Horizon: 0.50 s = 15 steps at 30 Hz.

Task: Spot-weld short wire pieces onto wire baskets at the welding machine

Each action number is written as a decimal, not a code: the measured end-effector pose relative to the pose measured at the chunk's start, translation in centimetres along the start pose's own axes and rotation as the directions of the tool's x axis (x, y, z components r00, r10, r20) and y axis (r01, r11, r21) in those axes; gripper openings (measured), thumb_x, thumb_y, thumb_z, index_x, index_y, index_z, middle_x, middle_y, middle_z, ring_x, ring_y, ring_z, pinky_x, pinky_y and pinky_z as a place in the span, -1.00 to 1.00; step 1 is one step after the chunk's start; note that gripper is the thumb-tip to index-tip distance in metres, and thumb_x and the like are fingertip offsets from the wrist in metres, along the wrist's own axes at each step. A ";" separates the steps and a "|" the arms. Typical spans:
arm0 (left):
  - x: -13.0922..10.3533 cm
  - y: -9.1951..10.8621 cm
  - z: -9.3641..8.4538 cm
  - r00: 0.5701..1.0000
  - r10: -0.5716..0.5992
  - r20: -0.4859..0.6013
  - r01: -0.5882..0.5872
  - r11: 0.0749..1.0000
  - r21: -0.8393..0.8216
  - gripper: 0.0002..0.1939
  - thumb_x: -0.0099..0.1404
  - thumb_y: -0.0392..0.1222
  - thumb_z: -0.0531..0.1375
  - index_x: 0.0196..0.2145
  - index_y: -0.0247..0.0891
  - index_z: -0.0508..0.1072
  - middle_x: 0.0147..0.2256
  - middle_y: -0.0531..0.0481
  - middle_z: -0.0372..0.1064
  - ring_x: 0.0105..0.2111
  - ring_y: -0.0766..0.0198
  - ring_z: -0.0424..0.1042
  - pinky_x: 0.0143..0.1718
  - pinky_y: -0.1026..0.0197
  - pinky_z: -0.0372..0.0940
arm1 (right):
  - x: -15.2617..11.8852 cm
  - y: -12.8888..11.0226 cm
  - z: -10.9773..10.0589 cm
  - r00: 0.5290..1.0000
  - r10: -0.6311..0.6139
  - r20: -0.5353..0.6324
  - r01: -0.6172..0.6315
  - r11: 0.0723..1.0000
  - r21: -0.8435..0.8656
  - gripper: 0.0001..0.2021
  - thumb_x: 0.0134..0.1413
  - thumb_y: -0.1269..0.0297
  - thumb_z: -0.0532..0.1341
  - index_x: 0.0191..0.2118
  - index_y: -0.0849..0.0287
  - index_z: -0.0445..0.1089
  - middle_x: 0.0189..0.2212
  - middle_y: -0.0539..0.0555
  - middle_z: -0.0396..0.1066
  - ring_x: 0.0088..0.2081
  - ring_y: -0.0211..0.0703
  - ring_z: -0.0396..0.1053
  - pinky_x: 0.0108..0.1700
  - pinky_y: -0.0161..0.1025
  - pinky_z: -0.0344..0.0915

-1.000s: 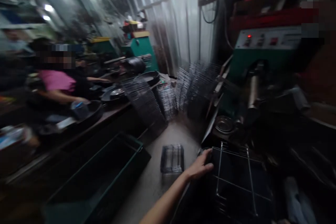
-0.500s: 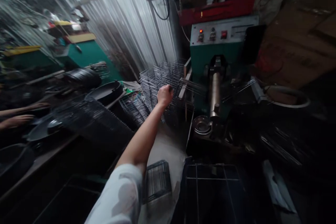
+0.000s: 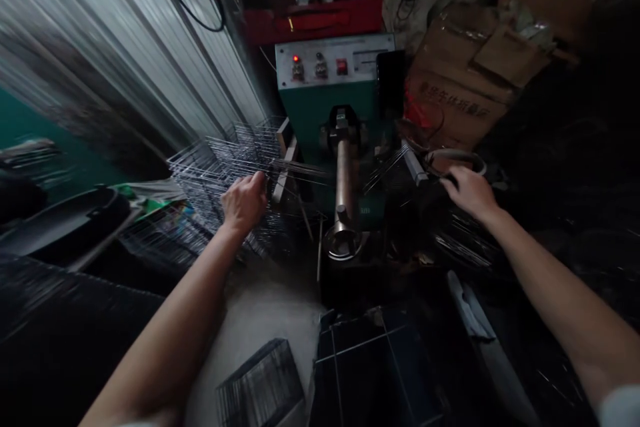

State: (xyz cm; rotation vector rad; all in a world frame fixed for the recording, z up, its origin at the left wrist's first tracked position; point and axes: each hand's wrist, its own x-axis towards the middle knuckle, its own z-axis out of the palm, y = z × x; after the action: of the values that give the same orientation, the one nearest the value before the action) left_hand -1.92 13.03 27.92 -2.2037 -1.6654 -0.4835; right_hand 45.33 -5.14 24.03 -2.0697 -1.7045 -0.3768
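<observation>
My left hand (image 3: 245,201) is closed at the right side of a stack of wire racks (image 3: 215,170), near thin metal rods (image 3: 303,172) left of the machine; what its fingers hold is hidden. On the right, my right hand (image 3: 467,190) has its fingers bent beside a round rim (image 3: 457,155), above a bundle of shiny rods (image 3: 463,240); whether it holds anything is too dark to tell. Between my hands stands a green machine (image 3: 317,103) with a metal cylinder (image 3: 344,177) pointing towards me.
A red tray (image 3: 320,19) with bottles lies on top of the machine. Cardboard (image 3: 457,90) leans at the back right. A dark pan (image 3: 65,217) is at the left. On the floor sits a flat wire stack (image 3: 263,383). A wire grid (image 3: 373,347) is close to me.
The view has turned right. My right hand has come into view on the right. My left hand stays closed and is now nearer the rods by the machine.
</observation>
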 end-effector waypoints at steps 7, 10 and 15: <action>-9.3 -1.3 -2.5 0.992 0.090 -0.093 -0.104 0.983 -0.151 -0.69 0.44 -0.10 -0.09 -0.04 -0.14 0.38 -0.07 -0.14 0.49 -0.04 0.04 0.43 -0.13 0.14 0.23 | 8.8 -3.5 2.8 0.993 0.115 0.021 -0.114 0.992 -0.045 -0.69 0.41 0.25 0.06 0.03 0.33 0.43 -0.09 0.26 0.45 -0.19 -0.12 0.43 -0.22 -0.25 0.25; -16.5 -2.9 -1.2 0.995 0.004 -0.095 -0.032 0.954 -0.299 -0.74 0.38 -0.04 0.00 -0.11 -0.13 0.40 -0.11 -0.15 0.52 -0.10 0.01 0.50 -0.12 0.11 0.30 | 8.3 -3.4 2.4 0.993 0.105 0.051 -0.100 0.991 -0.091 -0.61 0.46 0.23 -0.05 0.03 0.39 0.43 -0.11 0.24 0.45 -0.17 -0.19 0.40 -0.21 -0.28 0.20; -29.7 -1.8 2.8 0.935 -0.271 0.230 0.355 0.744 -0.566 -0.74 0.32 0.06 0.08 -0.10 -0.02 0.41 -0.47 0.02 0.54 -0.51 0.03 0.54 -0.47 0.09 0.35 | 6.0 -3.2 -0.1 0.998 0.054 -0.016 -0.056 0.982 -0.183 -0.70 0.42 0.22 0.06 -0.04 0.27 0.47 -0.13 0.22 0.47 -0.19 -0.08 0.40 -0.30 -0.27 0.16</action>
State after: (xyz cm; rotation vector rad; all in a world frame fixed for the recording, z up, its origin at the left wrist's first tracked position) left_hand -11.12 -10.50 11.90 -2.4040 -2.2136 -1.1182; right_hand 43.45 0.44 27.38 -2.2345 -1.6567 -0.5452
